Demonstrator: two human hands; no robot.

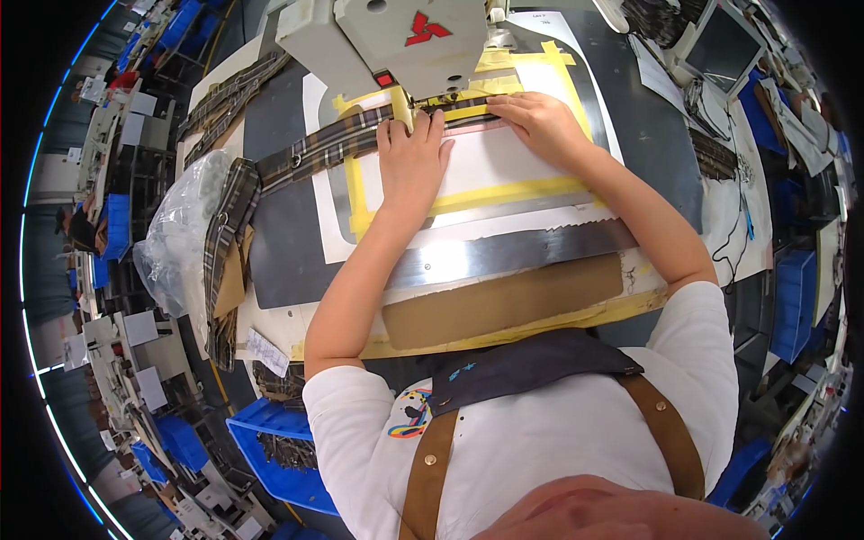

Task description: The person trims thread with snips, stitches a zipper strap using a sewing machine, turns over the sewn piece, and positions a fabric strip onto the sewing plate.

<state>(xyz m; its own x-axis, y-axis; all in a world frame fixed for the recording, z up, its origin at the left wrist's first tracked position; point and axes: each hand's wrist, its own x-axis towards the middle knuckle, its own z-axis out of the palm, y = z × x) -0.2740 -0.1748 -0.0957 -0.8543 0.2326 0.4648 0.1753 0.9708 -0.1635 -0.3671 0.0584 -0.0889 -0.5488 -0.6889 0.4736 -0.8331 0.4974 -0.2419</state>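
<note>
A plaid fabric strap (335, 151) in brown, black and white, with a metal ring on it, runs across the work plate and under the head of a sewing machine (407, 45). My left hand (414, 166) lies on the strap just left of the needle area, its fingers apart and pressing down. To the right of the needle, my right hand (544, 130) has its fingers closed on the strap's far end. Beneath both hands is a white sheet (504, 169) edged with yellow tape. The machine head partly hides the stitching spot.
At the left, plaid strips (232, 211) hang over the table edge beside a clear plastic bag (184, 229). A blue bin (270, 468) stands below them. A screen (720, 45), papers and cables sit at the right. A cardboard strip (504, 301) lies along the front edge.
</note>
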